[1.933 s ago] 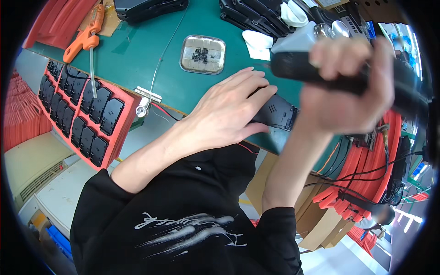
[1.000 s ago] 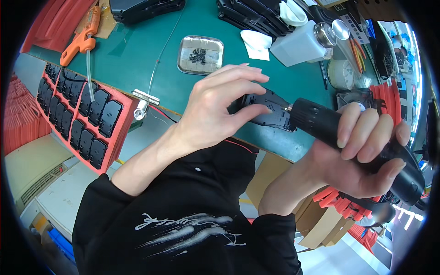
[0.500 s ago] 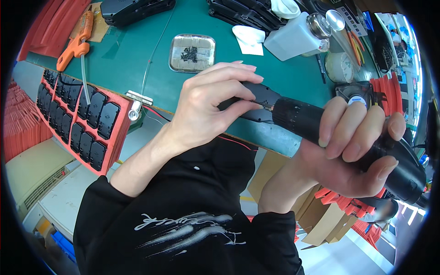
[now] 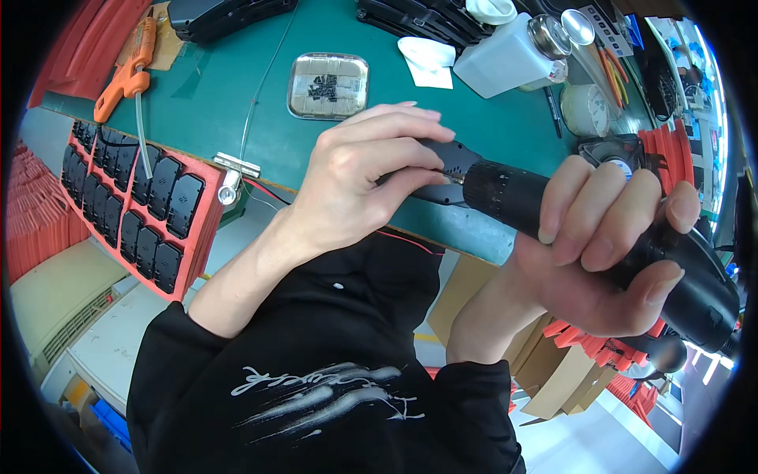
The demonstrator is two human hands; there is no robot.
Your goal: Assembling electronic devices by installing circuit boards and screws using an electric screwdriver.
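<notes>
My right hand (image 4: 604, 245) is wrapped round a black electric screwdriver (image 4: 505, 193) that points left and slightly up. A short metal bit (image 4: 455, 178) sticks out of its nose. At the bit's end, the thumb and fingertips of my left hand (image 4: 371, 162) are pinched together; whatever small thing lies between them is hidden. Behind the fingers a black plastic housing (image 4: 459, 156) lies by the table's near edge, partly covered by my left hand and the screwdriver. Beyond my left hand, a square metal tray (image 4: 298, 88) holds a pile of tiny dark pieces (image 4: 324, 88).
On the left a red foam board (image 4: 207, 212) carries rows of black parts. An orange glue gun (image 4: 130, 75) lies above it. A metal clamp (image 4: 235, 167) grips the table edge. Far right stand a white bottle (image 4: 497, 65), a white cloth (image 4: 427, 62) and pliers (image 4: 612, 71).
The screwdriver has shifted slightly left, bringing its nose nearer my left fingertips. My left hand keeps its pinch, almost in place. The view has moved a little.
</notes>
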